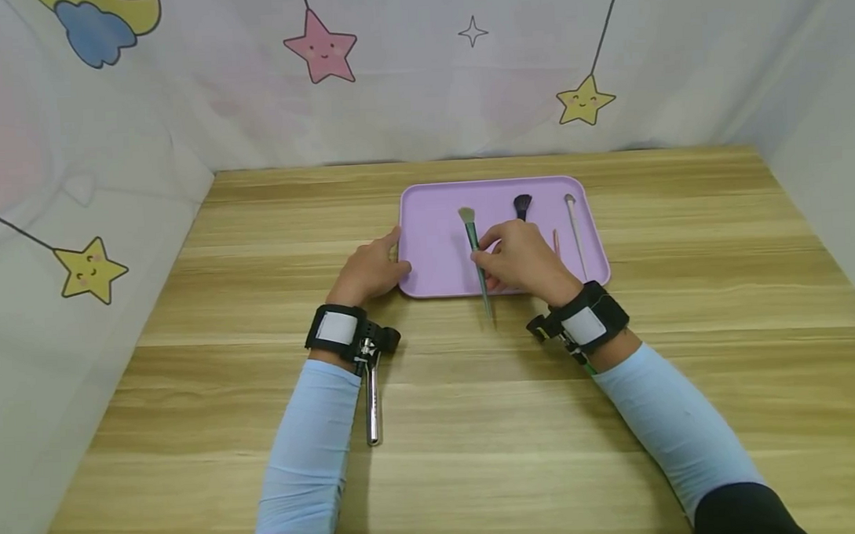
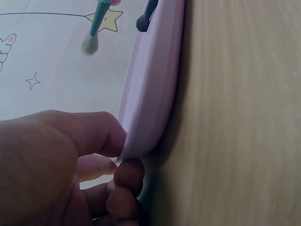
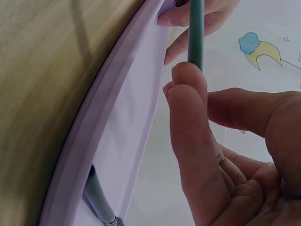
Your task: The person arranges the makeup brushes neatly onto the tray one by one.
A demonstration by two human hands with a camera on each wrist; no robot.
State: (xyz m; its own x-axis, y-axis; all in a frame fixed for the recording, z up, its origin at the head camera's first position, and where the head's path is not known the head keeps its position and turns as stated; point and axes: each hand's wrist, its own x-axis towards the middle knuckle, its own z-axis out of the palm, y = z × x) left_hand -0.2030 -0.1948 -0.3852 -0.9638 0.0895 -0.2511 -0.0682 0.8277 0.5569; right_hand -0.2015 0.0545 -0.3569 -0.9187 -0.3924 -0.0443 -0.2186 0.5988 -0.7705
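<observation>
My right hand point(image 1: 519, 256) pinches a green makeup brush point(image 1: 475, 242) by its handle between thumb and fingers, above the lilac tray point(image 1: 433, 212). The brush's pale bristles point toward the back wall. My left hand point(image 1: 369, 269) grips the tray's left front corner, with the thumb over the rim in the left wrist view. On the tray, a black-bristled makeup brush point(image 1: 522, 205) is partly hidden behind my right hand. To its right lie a short pinkish stick point(image 1: 556, 242) and a slim white-handled brush point(image 1: 574, 226).
The tray lies on a wood-grain table point(image 1: 447, 423) near its back edge. Behind it hangs a white cloth point(image 1: 408, 118) printed with stars and clouds. A metal rod point(image 1: 372, 402) sticks out from the left wrist's camera strap.
</observation>
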